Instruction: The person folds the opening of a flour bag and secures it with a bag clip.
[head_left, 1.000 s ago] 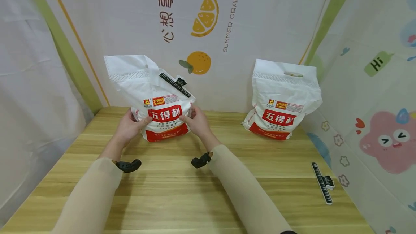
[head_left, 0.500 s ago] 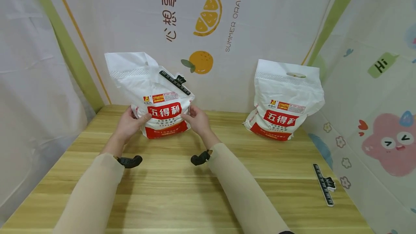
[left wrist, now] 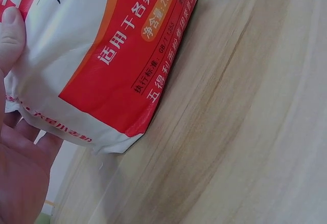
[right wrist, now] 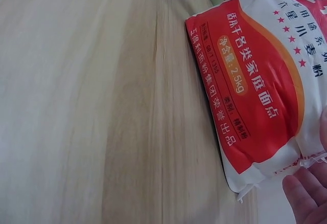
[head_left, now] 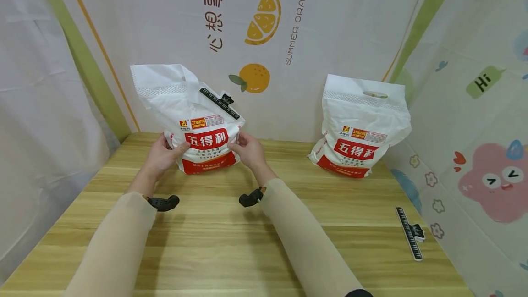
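One white flour bag [head_left: 202,127] at the back left of the table [head_left: 198,246], head view, clasped from both sides: left hand [head_left: 162,156] and right hand [head_left: 250,152] each grip a flank, thumbs to the front. Long clip [head_left: 219,103] along its slanting upper right edge; handle end sticks up to the left. Second bag [head_left: 359,125] stands well apart at the back right, handle slot up, no hand on it, no clip seen on it. Spare clip [head_left: 409,233] lies loose near the right edge. Judged from this: one bag clipped, roughly half done; second bag and spare clip look like what is left, plus perhaps some settling of the first.

Left wrist view: thumb on the printed front, fingers around the side. Bottom edge appears to rest on the table; contact hard to confirm. Clip out of shot.

Right wrist view: fingers at the bag's side, thumb cut off by the frame. Fingertips of the left hand show opposite. Clip not visible, so its bite cannot be checked.
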`<state>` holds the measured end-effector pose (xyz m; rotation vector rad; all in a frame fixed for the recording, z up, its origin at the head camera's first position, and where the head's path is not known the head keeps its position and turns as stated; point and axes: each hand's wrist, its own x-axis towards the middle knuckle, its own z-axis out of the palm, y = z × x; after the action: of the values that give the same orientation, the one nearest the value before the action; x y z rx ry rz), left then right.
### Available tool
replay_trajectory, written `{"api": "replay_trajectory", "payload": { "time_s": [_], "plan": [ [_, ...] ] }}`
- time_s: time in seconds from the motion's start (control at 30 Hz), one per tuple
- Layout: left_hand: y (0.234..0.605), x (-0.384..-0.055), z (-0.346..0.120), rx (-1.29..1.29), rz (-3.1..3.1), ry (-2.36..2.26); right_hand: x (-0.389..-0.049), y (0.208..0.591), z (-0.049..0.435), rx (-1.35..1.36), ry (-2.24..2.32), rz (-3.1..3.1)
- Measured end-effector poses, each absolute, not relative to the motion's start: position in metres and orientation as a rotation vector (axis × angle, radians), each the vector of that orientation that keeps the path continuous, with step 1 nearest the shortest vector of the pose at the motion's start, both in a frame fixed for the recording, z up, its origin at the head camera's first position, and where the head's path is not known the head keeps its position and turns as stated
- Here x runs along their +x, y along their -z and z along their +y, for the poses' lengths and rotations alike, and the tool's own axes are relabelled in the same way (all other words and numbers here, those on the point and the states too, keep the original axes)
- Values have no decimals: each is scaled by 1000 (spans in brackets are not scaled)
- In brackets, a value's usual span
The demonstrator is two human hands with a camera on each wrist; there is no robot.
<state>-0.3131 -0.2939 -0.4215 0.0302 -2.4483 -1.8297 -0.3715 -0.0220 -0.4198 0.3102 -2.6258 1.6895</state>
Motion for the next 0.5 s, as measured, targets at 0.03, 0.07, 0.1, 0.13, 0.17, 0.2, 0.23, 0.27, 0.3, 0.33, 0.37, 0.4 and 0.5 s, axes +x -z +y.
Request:
{"api": "replay_trajectory", "payload": {
  "time_s": [0.03,0.07,0.1,0.13,0.17,0.2,0.23,0.27,0.3,0.33,0.37,0.4,0.5],
  "plan": [
    [420,-313,-293,30,-2447,1839,-371,420,-22,306,-1694,-2625],
    [419,-312,-291,25,-2449,1839,-371,419,-21,299,-1698,-2624],
    [418,-312,-290,20,-2450,1837,-371,419,-21,292,-1701,-2622],
    [418,-312,-289,9,-2451,1834,-371,419,-20,289,-1704,-2623],
    [418,-311,-288,5,-2453,1830,-371,419,-20,282,-1702,-2626],
    [418,-310,-286,4,-2457,1821,-370,419,-19,280,-1701,-2629],
    [418,-310,-286,9,-2455,1817,-370,419,-19,284,-1697,-2634],
    [419,-309,-285,16,-2453,1816,-370,419,-18,290,-1688,-2641],
    [421,-309,-285,23,-2447,1817,-370,418,-18,301,-1678,-2651],
    [422,-309,-285,26,-2441,1819,-369,417,-18,313,-1664,-2665],
    [423,-309,-285,30,-2437,1817,-369,417,-18,326,-1652,-2677],
    [424,-309,-286,29,-2430,1818,-369,416,-17,340,-1642,-2690],
    [426,-307,-287,20,-2437,1803,-367,413,-15,381,-1586,-2754]
  ]
}}
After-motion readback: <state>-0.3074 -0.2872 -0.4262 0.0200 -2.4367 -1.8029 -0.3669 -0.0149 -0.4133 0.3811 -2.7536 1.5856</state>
